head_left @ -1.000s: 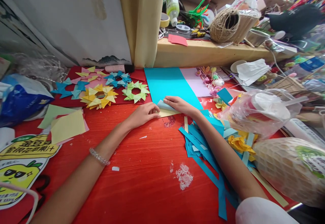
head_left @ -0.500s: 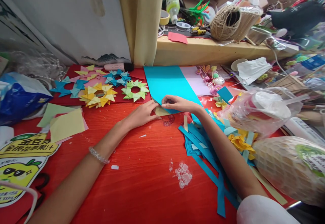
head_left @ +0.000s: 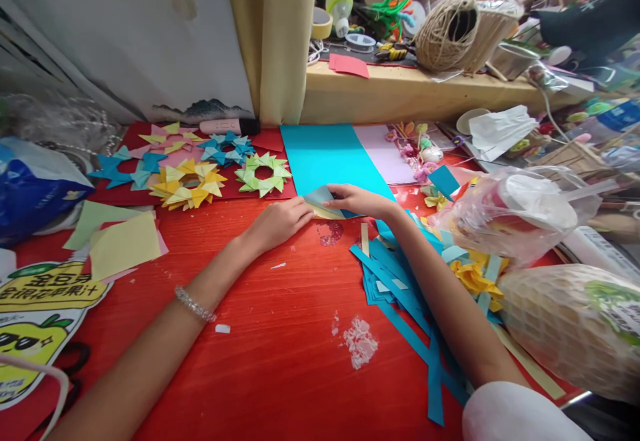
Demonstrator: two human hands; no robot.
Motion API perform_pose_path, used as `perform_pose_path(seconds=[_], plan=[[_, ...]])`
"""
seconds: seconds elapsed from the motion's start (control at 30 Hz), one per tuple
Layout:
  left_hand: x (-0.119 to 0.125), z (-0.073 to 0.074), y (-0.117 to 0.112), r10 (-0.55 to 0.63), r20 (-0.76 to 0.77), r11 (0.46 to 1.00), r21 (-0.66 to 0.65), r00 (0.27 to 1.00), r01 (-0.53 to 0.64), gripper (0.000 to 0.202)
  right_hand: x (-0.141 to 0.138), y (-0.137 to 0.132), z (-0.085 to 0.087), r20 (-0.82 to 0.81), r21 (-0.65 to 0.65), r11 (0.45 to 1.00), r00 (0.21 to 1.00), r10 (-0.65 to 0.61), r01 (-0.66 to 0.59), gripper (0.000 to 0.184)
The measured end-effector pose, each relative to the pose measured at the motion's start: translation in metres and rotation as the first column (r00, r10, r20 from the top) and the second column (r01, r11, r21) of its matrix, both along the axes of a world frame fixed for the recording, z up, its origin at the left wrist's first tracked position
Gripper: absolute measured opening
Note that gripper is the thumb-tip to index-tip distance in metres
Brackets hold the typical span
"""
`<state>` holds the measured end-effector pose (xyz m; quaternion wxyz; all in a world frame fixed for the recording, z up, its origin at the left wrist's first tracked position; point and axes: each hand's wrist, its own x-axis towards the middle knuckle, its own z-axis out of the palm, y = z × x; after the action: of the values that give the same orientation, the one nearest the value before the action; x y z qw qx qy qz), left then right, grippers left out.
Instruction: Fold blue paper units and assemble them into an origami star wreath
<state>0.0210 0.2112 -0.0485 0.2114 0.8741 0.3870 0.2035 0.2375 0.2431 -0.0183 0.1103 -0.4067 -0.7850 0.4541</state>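
Observation:
Both hands meet at the near edge of a large blue sheet on the red table. Between them is a small piece of pale yellow paper, with a raised grey-blue flap above it. My left hand is closed at the paper's left corner, fingertips pressed together. My right hand pinches the lifted flap near its upper right; part of the paper is hidden behind the fingers. Left of the hands lie folded paper rings: a green one, a yellow one and a blue one.
Blue paper strips lie under my right forearm. Loose square sheets rest at the left. On the right are a bagged cup and a net-wrapped round item. A twine roll sits on the ledge.
The flap between my hands has lifted and shows its grey-blue face. My right hand has turned slightly with it; my left hand stays at the paper's corner. The view has shifted slightly.

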Motion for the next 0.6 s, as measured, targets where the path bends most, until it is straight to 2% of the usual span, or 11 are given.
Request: perform_pose_path(seconds=[0.17,0.37,0.6], plan=[[0.004,0.004,0.007,0.091,0.061,0.988,-0.132,0.994,-0.082,0.022,-0.001,0.002,-0.002,-0.009,-0.006,1.0,1.0,0.002,-0.002,0.023],[0.004,0.013,0.008,0.162,0.055,0.941,-0.308,0.985,-0.138,0.019,-0.001,0.001,-0.001,-0.011,-0.02,1.0,1.0,-0.004,0.004,0.022],[0.005,0.022,0.005,0.185,0.002,0.916,-0.364,0.983,-0.171,0.022,-0.003,-0.001,0.002,-0.019,-0.047,0.999,1.0,-0.01,0.01,0.02]])
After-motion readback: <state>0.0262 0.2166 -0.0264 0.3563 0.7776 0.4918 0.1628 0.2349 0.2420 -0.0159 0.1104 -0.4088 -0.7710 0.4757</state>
